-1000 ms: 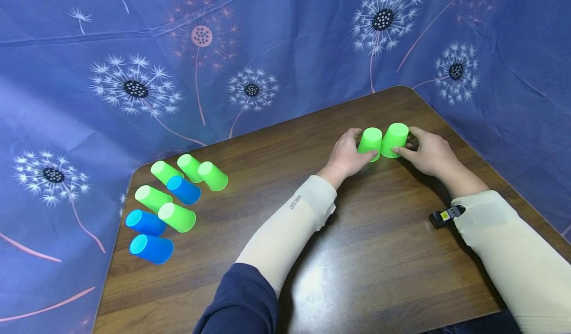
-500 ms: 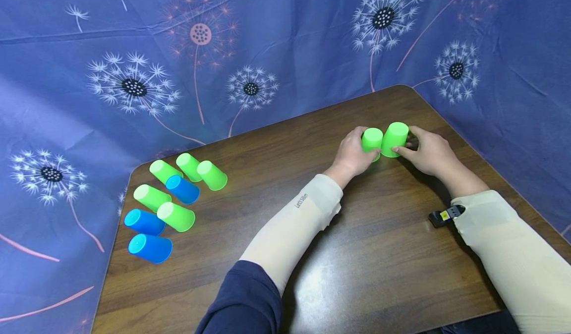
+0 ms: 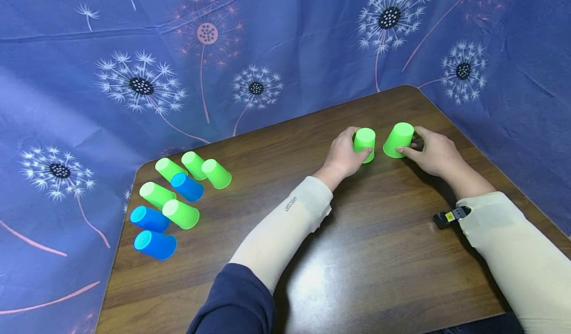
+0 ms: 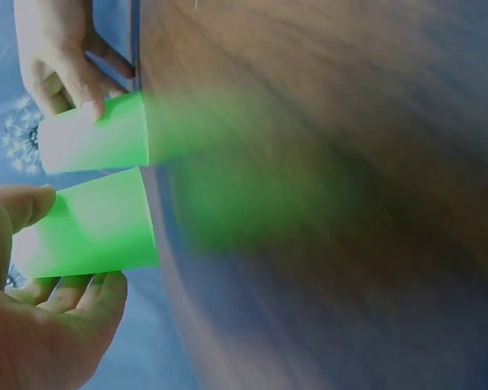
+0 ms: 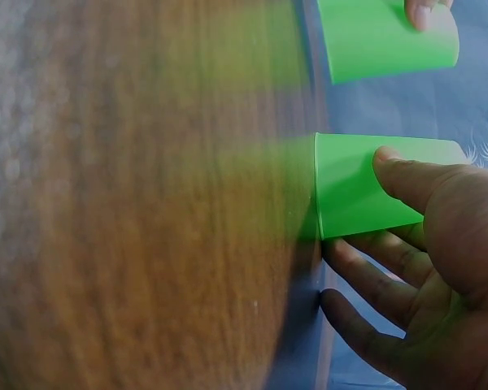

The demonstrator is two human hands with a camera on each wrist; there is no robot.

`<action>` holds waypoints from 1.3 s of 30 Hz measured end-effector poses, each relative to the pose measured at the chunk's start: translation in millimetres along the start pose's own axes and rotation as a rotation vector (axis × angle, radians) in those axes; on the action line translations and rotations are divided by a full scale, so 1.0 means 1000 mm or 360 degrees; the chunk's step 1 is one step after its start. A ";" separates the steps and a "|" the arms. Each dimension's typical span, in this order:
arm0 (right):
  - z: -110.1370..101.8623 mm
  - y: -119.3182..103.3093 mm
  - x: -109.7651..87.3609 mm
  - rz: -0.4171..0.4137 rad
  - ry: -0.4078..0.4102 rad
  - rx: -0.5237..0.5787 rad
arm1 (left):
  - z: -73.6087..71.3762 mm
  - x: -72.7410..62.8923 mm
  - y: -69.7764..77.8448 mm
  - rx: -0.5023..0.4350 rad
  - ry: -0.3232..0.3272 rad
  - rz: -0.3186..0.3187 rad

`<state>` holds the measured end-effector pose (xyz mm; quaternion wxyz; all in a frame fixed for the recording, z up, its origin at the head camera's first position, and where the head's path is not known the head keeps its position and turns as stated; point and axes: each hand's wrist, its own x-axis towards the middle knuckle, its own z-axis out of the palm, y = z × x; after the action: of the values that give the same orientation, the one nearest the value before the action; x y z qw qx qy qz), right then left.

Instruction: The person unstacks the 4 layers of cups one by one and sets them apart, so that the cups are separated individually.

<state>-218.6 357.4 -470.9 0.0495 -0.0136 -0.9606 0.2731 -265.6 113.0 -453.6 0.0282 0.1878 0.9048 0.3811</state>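
Note:
Two green cups stand upside down near the far right of the table, with a gap between them. My left hand [image 3: 342, 154] grips the left green cup [image 3: 366, 141], thumb on the near side and fingers behind it. The right green cup [image 3: 398, 140] is between the thumb and fingers of my right hand [image 3: 436, 151]. In the left wrist view, the left cup [image 4: 98, 231] has its rim at the tabletop. From the right wrist, the thumb lies along the side of the right cup [image 5: 366, 183], with fingers on its other side.
At the table's left side stands a loose group of upside-down cups, several green [image 3: 180, 215] and three blue [image 3: 155, 245]. A black device [image 3: 446, 218] sticks out at the right cuff. A blue dandelion-print cloth [image 3: 303, 66] hangs behind the wooden table [image 3: 379, 254].
Half a second ago the two held cups stood close together. My left hand has since shifted its cup to the left, widening the gap. The right hand keeps its place.

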 end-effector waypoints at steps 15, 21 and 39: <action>0.001 0.002 -0.001 0.0008 -0.0025 -0.0017 | -0.048 -0.025 -0.029 -0.0129 0.0066 0.0035; 0.002 0.003 0.000 0.0015 -0.0042 -0.0017 | -0.070 -0.038 -0.046 -0.0161 0.0111 0.0050; 0.002 0.004 0.002 -0.0040 0.0004 -0.0029 | -0.125 -0.075 -0.094 -0.0254 0.0228 0.0058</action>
<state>-220.7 359.6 -474.8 0.0539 -0.0024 -0.9631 0.2638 -250.0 -59.3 -438.3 -0.0286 0.1736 0.8678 0.4647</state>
